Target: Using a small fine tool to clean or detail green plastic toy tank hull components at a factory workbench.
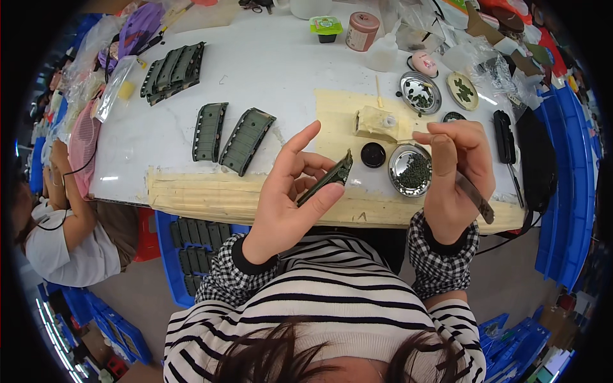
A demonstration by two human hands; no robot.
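Note:
My left hand (281,204) is closed around a narrow, dark green panel (330,179), held edge-on above the front of the table. My right hand (458,175) grips a flat metal tool (477,199) that resembles tweezers; my fingers partly cover it, and its thin end points left. Beneath that hand lies a round metal dish (394,181) of small dark green bits (415,173). A black round cap (373,154) sits between my hands. Behind it stands a cream block (370,126). Two ribbed green panels (209,133) lie left of my left hand.
More green panels (172,72) are stacked at far left. A second metal dish (405,86) and a cream dish (454,82) stand at back right, near a squeeze bottle (383,52). Blue crates (168,255) flank me. Another person (76,239) sits at left.

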